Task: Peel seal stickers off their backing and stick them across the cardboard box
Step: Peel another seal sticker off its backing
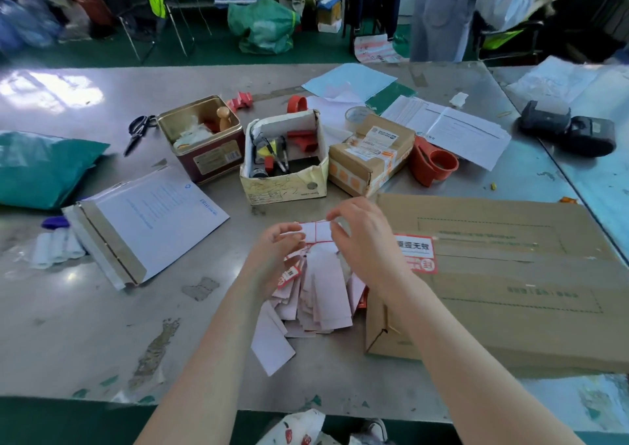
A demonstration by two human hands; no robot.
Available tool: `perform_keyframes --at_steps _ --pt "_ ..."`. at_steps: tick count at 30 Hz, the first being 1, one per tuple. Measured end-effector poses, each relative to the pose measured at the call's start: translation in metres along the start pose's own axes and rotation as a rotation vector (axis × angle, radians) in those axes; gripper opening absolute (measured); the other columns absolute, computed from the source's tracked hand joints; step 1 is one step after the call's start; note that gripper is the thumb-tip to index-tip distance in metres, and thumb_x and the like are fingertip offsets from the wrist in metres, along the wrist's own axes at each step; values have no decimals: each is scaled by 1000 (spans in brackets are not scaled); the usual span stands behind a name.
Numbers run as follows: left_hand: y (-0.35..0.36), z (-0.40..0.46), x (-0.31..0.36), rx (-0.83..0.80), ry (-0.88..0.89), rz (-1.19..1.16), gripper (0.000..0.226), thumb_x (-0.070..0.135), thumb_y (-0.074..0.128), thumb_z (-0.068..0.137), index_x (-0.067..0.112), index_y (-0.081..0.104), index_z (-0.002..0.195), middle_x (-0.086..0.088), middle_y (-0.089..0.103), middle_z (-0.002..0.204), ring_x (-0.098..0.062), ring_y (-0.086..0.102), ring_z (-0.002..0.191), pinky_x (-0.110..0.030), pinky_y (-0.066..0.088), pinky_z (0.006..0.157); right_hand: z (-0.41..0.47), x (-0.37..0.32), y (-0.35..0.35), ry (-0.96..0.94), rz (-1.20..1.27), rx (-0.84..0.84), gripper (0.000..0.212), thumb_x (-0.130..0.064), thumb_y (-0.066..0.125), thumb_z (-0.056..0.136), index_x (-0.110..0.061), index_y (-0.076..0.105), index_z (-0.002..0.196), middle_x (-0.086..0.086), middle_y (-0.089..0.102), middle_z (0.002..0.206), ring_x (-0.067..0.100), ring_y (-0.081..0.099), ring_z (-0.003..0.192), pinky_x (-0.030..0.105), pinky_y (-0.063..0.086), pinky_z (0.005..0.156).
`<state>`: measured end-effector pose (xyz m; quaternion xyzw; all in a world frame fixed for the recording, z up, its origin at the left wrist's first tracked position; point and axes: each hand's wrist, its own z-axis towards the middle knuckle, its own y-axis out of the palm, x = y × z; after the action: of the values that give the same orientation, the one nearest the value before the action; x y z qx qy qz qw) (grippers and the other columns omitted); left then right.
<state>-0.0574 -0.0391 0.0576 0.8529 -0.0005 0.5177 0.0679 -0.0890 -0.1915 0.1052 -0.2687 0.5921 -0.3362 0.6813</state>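
Note:
A large flat cardboard box [510, 284] lies at the right of the table, with one red-and-white seal sticker [417, 252] stuck near its left end. My left hand [272, 260] and my right hand [357, 240] meet over a heap of white backing strips [323, 301]. Together they pinch a sticker sheet with red borders [316, 231], the left at its left edge, the right fingertips at its right edge. Another sticker with red print [289, 276] hangs under my left palm.
Behind my hands stand an open white box of tools [286, 186], a gold tin [204, 138] and a small taped parcel [371, 155]. A white mailer [146, 220], scissors [138, 131] and a teal bag [41, 168] lie left. Orange cups [432, 165] and papers lie right.

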Motion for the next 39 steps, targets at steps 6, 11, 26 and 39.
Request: perform_keyframes --at_steps 6,11,26,39 --pt "-40 12 4 136 0 12 13 2 53 89 11 58 98 -6 62 86 -13 59 73 -21 48 64 14 -26 67 156 73 -213 24 -13 51 87 -10 62 108 12 60 114 27 50 110 36 41 91" --pt "-56 33 -3 186 -90 111 21 -1 50 85 10 57 101 -9 62 94 -11 58 67 -22 48 61 14 -13 119 385 8 -379 28 -18 53 87 -9 53 113 15 53 118 33 51 109 39 46 87" --pt "-77 89 -36 120 -231 481 13 4 54 87 15 54 81 -11 64 96 -19 59 82 -32 49 75 31 15 164 552 -114 -453 41 -21 61 82 -9 49 119 15 53 121 33 50 112 39 46 89" --pt "-80 94 -32 17 -188 521 20 -5 56 86 4 61 103 -14 61 96 -25 60 91 -36 52 85 32 14 163 564 -158 -471 39 -28 60 84 -13 49 119 10 54 118 28 52 108 40 50 85"
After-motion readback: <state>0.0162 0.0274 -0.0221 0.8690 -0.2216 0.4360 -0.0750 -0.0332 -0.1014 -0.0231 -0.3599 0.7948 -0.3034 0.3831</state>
